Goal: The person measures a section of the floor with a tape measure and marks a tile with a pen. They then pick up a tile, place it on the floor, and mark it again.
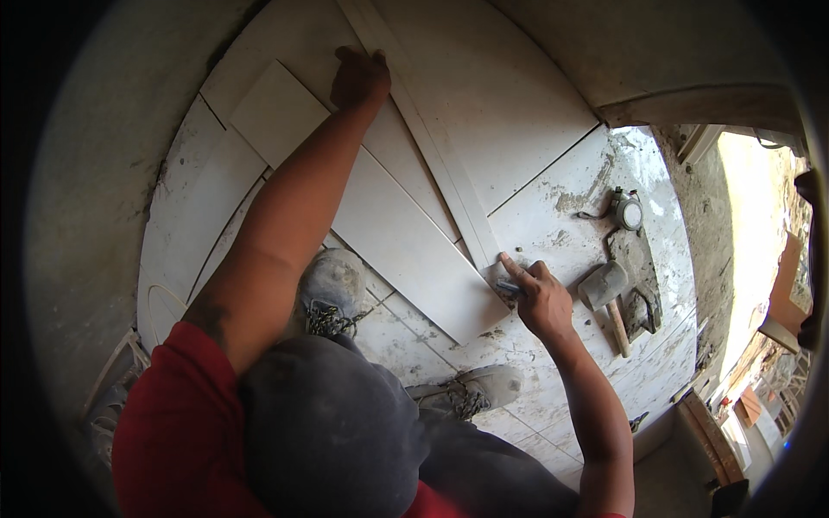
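A long pale straightedge (432, 151) lies slantwise across the light floor tiles. At its far part, my left hand (361, 79) presses down with the thumb on the bar and the fingers bent beside it. My right hand (544, 300) is at the near end, its index finger stretched onto the bar. The other fingers are closed around a slim bluish tool (508, 287), mostly hidden, perhaps a pencil or marker. Left of the bar, a long loose tile (406, 250) rests on the floor, partly under my left forearm; its near corner is close to my right hand.
To the right lie a rubber mallet (604, 285) with a wooden handle, a round tape measure (628, 210) and a dusty trowel-like tool (646, 306). My dusty shoes (492, 386) stand near the tile. Walls (104, 173) close in on the left and at the far right.
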`<state>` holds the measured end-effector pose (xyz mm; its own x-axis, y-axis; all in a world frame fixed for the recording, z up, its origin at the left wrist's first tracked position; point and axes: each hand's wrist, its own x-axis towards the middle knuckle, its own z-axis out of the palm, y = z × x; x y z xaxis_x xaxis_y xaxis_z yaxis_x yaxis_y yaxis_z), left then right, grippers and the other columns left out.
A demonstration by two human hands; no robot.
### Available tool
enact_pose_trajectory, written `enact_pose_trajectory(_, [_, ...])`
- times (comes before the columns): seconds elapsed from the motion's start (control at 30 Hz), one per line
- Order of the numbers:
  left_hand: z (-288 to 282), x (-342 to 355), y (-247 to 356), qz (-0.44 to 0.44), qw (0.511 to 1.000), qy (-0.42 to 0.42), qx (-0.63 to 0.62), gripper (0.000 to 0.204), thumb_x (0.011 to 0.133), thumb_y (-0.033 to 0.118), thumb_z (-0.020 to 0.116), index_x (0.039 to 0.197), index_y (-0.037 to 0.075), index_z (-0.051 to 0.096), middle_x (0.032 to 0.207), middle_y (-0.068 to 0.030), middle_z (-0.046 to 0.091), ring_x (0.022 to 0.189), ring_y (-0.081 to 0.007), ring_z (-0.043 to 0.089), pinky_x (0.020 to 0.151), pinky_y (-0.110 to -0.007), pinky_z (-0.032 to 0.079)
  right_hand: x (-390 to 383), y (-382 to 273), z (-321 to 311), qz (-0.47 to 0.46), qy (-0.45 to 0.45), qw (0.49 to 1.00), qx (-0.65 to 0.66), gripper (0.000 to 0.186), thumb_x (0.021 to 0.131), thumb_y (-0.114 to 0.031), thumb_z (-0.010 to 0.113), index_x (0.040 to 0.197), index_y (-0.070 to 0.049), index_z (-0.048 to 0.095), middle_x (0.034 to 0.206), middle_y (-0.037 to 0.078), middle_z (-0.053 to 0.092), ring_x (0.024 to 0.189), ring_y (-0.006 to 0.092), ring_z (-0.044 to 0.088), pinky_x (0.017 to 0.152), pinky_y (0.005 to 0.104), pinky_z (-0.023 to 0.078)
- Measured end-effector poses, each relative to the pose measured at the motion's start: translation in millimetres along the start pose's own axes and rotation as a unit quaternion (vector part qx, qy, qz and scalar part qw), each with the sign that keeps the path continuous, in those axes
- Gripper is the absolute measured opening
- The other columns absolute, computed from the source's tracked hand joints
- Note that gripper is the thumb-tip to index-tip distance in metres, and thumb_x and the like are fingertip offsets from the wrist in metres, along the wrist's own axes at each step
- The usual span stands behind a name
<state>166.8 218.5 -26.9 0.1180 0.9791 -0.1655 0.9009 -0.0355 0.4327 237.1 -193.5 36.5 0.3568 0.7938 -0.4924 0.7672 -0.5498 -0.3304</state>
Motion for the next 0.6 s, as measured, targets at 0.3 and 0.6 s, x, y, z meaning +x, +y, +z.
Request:
enact_pose_trajectory(0.3, [1.5, 10.0, 0.4, -0.014, 1.000, -0.005, -0.004, 0.060, 0.096, 0.047, 0.060, 0.126, -0.001, 0.039, 0.115, -0.0226, 0.069, 0.109, -0.0399, 0.068, 0.092, -0.051, 0.053, 0.5, 0.7, -0.7, 0.001, -0.001, 1.000, 0.006, 0.064, 0.085, -0.008, 0.064, 0.138, -0.044, 0.059, 0.091, 0.006, 0.058, 0.082, 0.0268, 0.066, 0.066, 0.0395, 0.054])
enact_pose_trajectory(0.6, [-1.8, 4.0, -3.4, -0.040, 0.997, -0.021, -0.070, 0.062, 0.092, 0.046, 0.066, 0.132, 0.004, 0.044, 0.126, -0.0232, 0.065, 0.115, -0.0404, 0.064, 0.098, -0.047, 0.050, 0.0, 2.7, 1.1, 0.005, 0.003, 1.000, 0.012, 0.066, 0.083, -0.009, 0.068, 0.139, -0.043, 0.058, 0.090, 0.006, 0.057, 0.081, 0.0269, 0.066, 0.066, 0.0399, 0.055])
